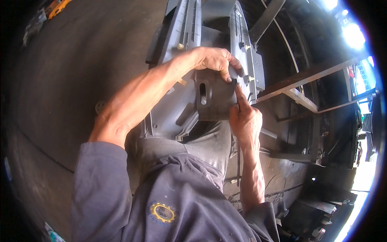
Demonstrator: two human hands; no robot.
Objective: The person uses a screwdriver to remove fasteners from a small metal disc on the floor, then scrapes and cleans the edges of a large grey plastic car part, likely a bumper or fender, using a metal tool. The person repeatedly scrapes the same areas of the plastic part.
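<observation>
"Two bare hands in the head view: where do they meet?"

"At a small black piece (235,82) between one and two o'clock from the picture's middle, on a long, grey moulded-plastic panel (217,94) lying towards twelve."

"And the fingers?"

"The left hand (213,58), at ten to eleven o'clock from the piece, arches thumb and forefinger about it. The right hand (246,121), at five to six, points its forefinger up at it, the others curled. Whether either grips anything, I can't tell."

"Why come from opposite sides?"

"Probably so one steadies the piece while the other presses or guides. The panel's near end sits against the grey cloth trousers (211,141), at six, perhaps to keep it from sliding; its far support is hidden."

"Any containers?"

"None I can make out. The panel has a rounded upright slot (202,93), at eight o'clock from the piece, but that's an opening. A cream plastic clip (250,78) stands out at three, apparently seated in the panel's edge."
</observation>
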